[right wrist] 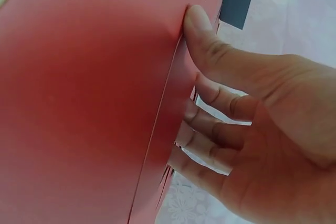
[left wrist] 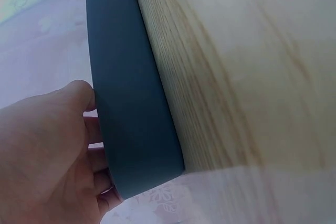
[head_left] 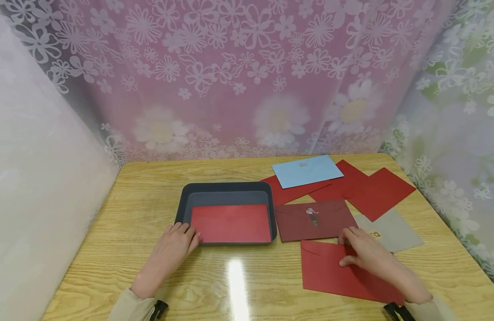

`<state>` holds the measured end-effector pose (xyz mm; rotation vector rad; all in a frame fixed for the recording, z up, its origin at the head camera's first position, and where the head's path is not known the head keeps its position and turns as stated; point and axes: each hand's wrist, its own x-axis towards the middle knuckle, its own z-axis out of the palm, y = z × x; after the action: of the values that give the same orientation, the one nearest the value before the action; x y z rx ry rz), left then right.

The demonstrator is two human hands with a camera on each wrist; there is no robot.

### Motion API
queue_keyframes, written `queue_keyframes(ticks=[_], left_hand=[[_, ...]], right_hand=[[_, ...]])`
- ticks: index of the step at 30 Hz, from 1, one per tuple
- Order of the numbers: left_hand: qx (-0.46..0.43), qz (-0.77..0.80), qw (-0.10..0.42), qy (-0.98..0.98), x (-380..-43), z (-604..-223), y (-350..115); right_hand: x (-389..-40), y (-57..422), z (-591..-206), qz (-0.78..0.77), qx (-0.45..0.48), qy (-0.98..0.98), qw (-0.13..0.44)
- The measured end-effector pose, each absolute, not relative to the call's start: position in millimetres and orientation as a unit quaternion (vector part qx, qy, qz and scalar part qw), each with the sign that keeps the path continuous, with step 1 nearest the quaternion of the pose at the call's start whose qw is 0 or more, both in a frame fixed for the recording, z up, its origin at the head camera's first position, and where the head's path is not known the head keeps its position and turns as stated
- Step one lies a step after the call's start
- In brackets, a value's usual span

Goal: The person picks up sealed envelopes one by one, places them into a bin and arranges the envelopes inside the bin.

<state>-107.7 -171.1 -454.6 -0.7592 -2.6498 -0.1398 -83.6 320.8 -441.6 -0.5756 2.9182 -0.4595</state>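
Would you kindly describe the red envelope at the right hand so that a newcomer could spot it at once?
On the wooden table, start from the dark grey tray and look right, to the maroon envelope with a white flower. The red envelope lies on its near side. Unlike its neighbours, it lies under the right hand, nearest the viewer.

Wood-grain table [head_left: 191, 290]: dark tray [head_left: 231, 196], red envelopes [head_left: 323, 267], grey one [head_left: 399, 227] seemingly flat
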Motion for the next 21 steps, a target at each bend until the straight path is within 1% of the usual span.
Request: queue_keyframes(ticks=[3,5,7,13,21], left_hand=[[-0.268,-0.05,0.184,-0.944,-108.1,-455.1,-171.6],[-0.268,-0.052,0.183,-0.945,-107.7,-454.5,-171.3],[-0.267,-0.052,0.18,-0.945,-107.9,-454.8,-171.5],[-0.264,-0.049,0.178,-0.947,-107.5,-454.8,-171.6],[-0.265,-0.048,0.177,-0.947,-108.5,-456.2,-171.8]], right_hand=[[-83.5,323.5,-437.3,-0.185,-0.179,0.962,0.086],[-83.5,325.2,-434.9,-0.201,-0.18,0.959,0.086],[-82.9,326.5,-434.0,-0.199,-0.195,0.959,0.057],[-82.6,323.0,-437.1,-0.176,-0.244,0.951,-0.073],[-88.6,305.7,-427.3,-0.15,-0.237,0.948,-0.15]])
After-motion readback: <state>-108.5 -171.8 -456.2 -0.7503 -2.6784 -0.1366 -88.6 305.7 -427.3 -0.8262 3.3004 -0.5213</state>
